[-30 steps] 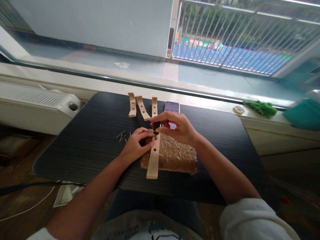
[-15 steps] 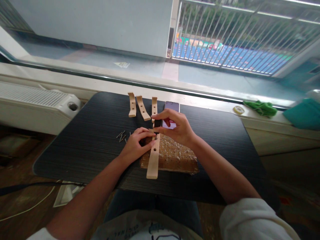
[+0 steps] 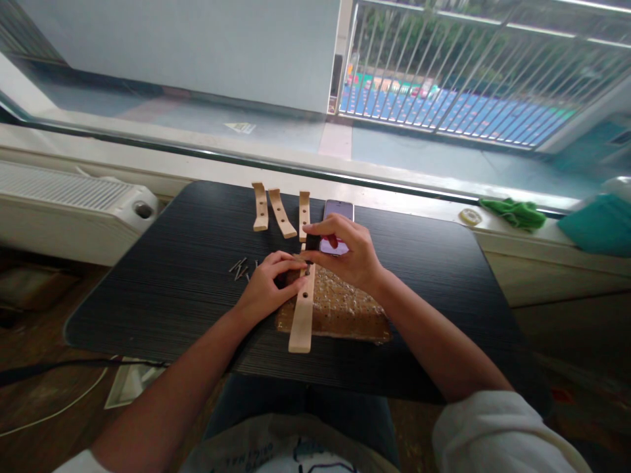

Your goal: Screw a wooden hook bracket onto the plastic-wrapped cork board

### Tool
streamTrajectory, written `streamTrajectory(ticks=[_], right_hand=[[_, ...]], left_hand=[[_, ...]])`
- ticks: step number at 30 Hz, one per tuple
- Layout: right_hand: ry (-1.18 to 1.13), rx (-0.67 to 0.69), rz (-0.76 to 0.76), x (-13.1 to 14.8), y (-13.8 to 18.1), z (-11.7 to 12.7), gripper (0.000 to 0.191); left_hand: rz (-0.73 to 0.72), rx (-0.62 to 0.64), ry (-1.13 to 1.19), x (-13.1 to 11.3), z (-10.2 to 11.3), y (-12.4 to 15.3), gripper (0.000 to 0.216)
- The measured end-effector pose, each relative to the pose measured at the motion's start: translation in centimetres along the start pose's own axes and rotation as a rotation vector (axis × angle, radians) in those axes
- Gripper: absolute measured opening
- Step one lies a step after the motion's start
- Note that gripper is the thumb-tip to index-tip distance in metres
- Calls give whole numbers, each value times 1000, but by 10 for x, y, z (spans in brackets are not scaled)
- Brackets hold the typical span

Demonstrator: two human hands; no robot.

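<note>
The pale wooden strip (image 3: 300, 328) lies along the left part of the brown block (image 3: 350, 302), its flared near end jutting past the block's near edge; weight on that overhang could tip it. The left hand (image 3: 269, 284) has thumb and fingers clamped on the strip over the block's left side; if that hold loosens, the wood may swivel. In the strip's farther visible hole, a small metal screw (image 3: 308, 269) could lean if pushed off-axis. The right hand (image 3: 351, 253), above the block's far edge, pinches a short dark handle (image 3: 312, 243), which might slip onto the left fingertips. Whether its tip meets the screw I cannot tell.

The strip is smooth and flat, with 1 bare hole; the block wears glossy, wrinkled film dotted with holes. Slim metal fasteners (image 3: 240, 268) lie left of the block on a black, grained table (image 3: 162, 282). Beyond the block are 3 bent, drilled wooden pieces (image 3: 280, 211) and a flat, lit phone (image 3: 339, 209).
</note>
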State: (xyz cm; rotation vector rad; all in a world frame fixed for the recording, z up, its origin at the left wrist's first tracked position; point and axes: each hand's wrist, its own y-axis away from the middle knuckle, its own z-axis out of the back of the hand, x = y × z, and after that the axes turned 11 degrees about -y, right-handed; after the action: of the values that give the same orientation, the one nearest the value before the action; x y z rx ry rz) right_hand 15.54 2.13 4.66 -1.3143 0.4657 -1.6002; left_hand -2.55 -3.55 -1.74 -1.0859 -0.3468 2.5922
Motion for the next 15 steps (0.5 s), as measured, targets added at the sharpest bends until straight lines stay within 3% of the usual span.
streamTrajectory(ticks=[8, 15], right_hand=[[42, 11, -4, 2, 0, 0, 23], [24, 112, -29, 6, -4, 9, 20]], left_hand=[[2, 3, -1, 0, 0, 0, 20], [2, 15, 1, -1, 1, 0, 20]])
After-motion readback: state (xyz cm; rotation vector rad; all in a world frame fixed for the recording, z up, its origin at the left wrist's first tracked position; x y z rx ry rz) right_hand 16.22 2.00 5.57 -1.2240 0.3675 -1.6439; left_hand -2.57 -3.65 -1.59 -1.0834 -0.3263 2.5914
